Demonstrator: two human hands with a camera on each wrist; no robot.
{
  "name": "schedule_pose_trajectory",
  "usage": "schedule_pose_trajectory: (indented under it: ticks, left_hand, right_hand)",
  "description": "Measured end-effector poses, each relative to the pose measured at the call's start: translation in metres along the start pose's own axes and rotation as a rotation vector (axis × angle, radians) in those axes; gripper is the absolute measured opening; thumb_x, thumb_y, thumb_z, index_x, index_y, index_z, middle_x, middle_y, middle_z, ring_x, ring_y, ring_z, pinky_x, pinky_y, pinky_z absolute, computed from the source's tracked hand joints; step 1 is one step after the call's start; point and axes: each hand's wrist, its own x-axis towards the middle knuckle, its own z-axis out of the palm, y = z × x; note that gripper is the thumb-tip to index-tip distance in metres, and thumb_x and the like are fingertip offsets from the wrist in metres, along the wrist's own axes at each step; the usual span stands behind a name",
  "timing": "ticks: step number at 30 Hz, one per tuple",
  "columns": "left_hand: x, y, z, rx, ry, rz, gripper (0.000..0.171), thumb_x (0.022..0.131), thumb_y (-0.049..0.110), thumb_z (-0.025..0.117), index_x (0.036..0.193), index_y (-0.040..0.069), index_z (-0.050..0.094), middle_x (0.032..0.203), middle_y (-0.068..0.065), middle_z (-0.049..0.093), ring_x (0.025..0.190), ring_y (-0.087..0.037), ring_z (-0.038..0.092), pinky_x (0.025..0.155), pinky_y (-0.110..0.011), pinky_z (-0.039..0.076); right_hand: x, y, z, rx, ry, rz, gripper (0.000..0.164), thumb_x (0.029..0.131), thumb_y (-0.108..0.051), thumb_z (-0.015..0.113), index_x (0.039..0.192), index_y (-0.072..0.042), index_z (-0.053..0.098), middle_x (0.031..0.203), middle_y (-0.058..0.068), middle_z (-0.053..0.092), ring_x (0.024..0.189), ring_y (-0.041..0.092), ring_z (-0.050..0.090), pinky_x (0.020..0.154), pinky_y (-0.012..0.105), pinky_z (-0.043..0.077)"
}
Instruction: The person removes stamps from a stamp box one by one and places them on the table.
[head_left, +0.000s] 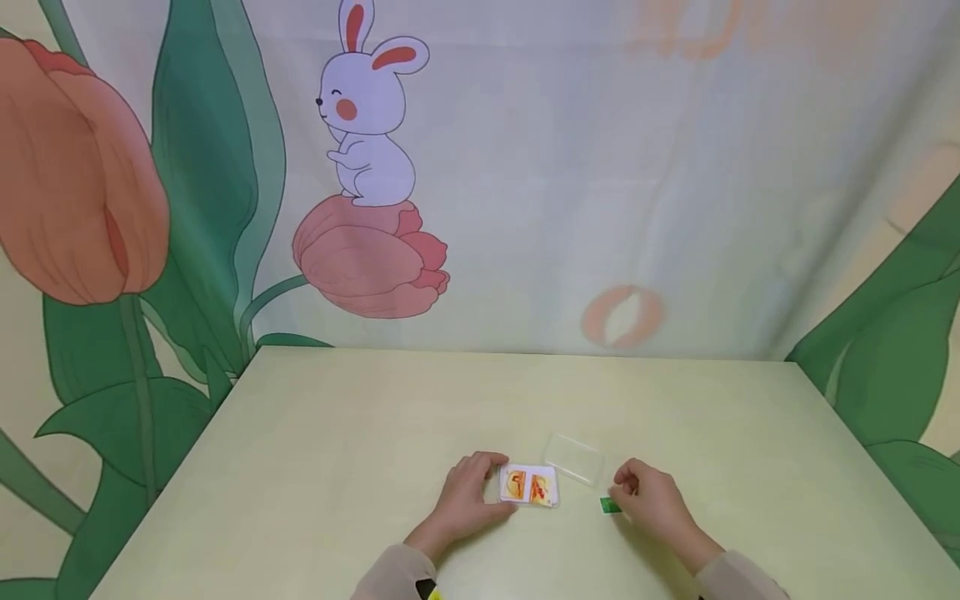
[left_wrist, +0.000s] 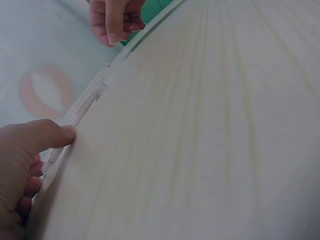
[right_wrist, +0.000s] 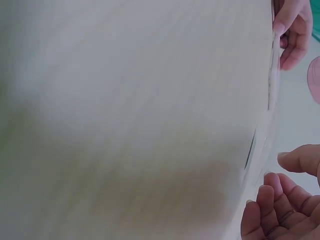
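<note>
A small stack of picture cards [head_left: 528, 486], its top card showing two orange-yellow pictures, sits in a shallow tray or box at mid-table. My left hand [head_left: 467, 497] holds its left end, thumb at the near corner and index finger at the far one. Just behind and to the right lies a clear plastic lid [head_left: 574, 458]. Further right, a small green card [head_left: 609, 505] lies on the table, partly hidden by my right hand [head_left: 651, 497]. In the right wrist view, that hand's thumb and loosely bent fingers [right_wrist: 267, 192] stand apart with nothing between them.
The pale yellow table [head_left: 360, 425] reaches back to a hanging cloth [head_left: 525, 208] printed with a rabbit, tulips and leaves. Both objects and hands are near the table's front middle.
</note>
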Motion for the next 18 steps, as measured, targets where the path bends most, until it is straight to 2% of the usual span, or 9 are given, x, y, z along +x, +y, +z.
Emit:
schedule_pose_trajectory:
  ticks: [11, 18]
  left_hand:
    - [-0.003, 0.001, 0.001, 0.005, -0.021, -0.01, 0.058, 0.073, 0.026, 0.077, 0.123, 0.008, 0.054, 0.103, 0.001, 0.056, 0.091, -0.012, 0.043, 0.084, -0.035, 0.035]
    - [-0.002, 0.002, 0.0, 0.008, -0.02, -0.03, 0.058, 0.073, 0.026, 0.077, 0.123, 0.01, 0.054, 0.101, 0.002, 0.055, 0.091, -0.012, 0.042, 0.083, -0.034, 0.035]
  right_hand:
    - [0.0, -0.018, 0.01, 0.076, -0.007, -0.104, 0.011, 0.079, -0.002, 0.069, 0.082, -0.006, 0.06, 0.068, -0.002, 0.053, 0.058, 0.009, 0.045, 0.052, 0.02, 0.039]
    - [0.006, -0.032, 0.016, 0.074, -0.021, -0.165, 0.011, 0.077, -0.001, 0.07, 0.081, -0.006, 0.06, 0.067, -0.003, 0.053, 0.057, 0.008, 0.043, 0.051, 0.019, 0.037]
